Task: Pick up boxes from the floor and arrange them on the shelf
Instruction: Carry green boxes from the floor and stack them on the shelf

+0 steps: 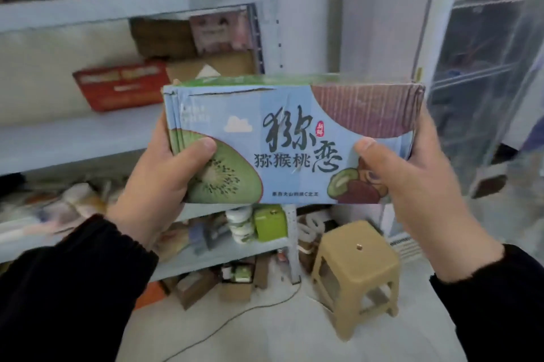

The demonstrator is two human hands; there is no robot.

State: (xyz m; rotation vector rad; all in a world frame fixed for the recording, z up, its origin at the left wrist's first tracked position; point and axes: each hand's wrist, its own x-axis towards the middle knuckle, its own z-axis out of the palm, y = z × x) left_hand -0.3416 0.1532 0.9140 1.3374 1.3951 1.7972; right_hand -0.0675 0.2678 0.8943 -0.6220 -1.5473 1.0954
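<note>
Carry step: kiwi boxes lifted, not yet shelved. Left hand [159,182] grips the left end of the kiwi boxes [282,141], seemingly a flat stack, thumb on the printed face. The stack is in mid-air between both hands, in front of the shelf [73,138], right of a red box [120,85]. Right hand [418,182] clamps the right end likewise. Next, probably: swing left and set the stack on the bare middle board.

The flattened boxes [291,141] are printed corrugated cardboard with a slight sheen, the stool [354,273] smooth beige plastic, the shelf [88,138] matt painted metal.
</note>
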